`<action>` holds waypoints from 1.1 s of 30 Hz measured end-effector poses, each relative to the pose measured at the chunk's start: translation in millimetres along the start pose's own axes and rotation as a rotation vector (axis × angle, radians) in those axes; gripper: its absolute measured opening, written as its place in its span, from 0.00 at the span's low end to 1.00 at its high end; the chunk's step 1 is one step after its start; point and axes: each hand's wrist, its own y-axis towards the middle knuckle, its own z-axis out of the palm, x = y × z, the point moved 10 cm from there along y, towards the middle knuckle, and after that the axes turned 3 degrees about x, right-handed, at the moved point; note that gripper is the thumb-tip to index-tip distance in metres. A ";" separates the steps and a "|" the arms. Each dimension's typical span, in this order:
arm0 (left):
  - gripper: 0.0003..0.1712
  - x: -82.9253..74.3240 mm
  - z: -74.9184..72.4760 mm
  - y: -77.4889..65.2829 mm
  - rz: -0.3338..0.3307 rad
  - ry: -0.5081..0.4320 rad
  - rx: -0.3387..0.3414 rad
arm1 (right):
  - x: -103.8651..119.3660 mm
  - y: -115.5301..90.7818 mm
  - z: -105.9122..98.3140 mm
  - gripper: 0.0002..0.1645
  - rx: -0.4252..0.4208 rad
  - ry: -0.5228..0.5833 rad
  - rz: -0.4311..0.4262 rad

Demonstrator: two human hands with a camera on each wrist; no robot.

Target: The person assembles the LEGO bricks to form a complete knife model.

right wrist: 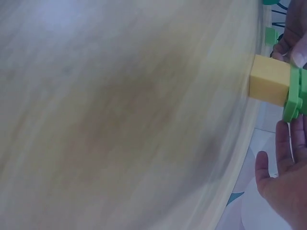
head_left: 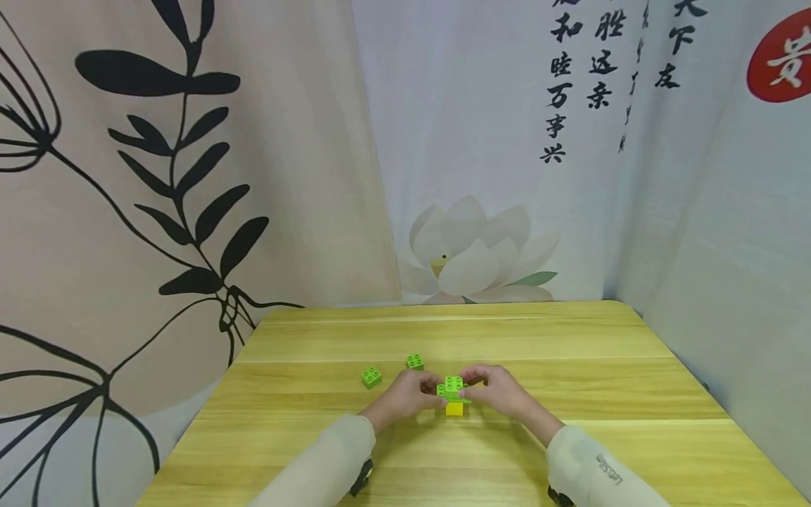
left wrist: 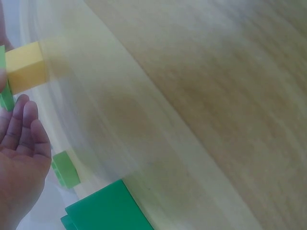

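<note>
Between both hands stands a small stack of toy building bricks: a yellow block (head_left: 454,409) at the bottom, a flat green plate (right wrist: 292,96) over it, and a light green studded brick (head_left: 453,385) on top. From the left side, my left hand (head_left: 408,396) pinches the plate's edge, its thumb pressed on it in the right wrist view. My right hand (head_left: 502,391) holds the stack from the other side, thumb near the upper brick. The yellow block (left wrist: 26,67) shows below the plate in the left wrist view. Fingers partly hide the plate's ends.
Two loose green bricks lie on the wooden table (head_left: 304,436), one brick (head_left: 371,377) left of the left hand and another brick (head_left: 415,362) just behind it. A printed curtain (head_left: 304,176) hangs behind the table.
</note>
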 end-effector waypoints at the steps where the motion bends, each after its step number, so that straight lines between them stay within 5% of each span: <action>1: 0.19 -0.1 0.3 0.1 -0.002 0.000 0.000 | -0.2 -0.3 -0.1 0.17 -0.001 0.001 -0.001; 20: 0.20 -1.5 1.2 -1.7 -0.009 -0.012 0.003 | -3.0 -0.4 4.2 0.17 0.009 0.066 -0.013; 33: 0.17 -1.7 2.6 -1.1 -0.008 -0.025 0.008 | 4.9 1.5 3.7 0.16 0.046 -0.042 -0.019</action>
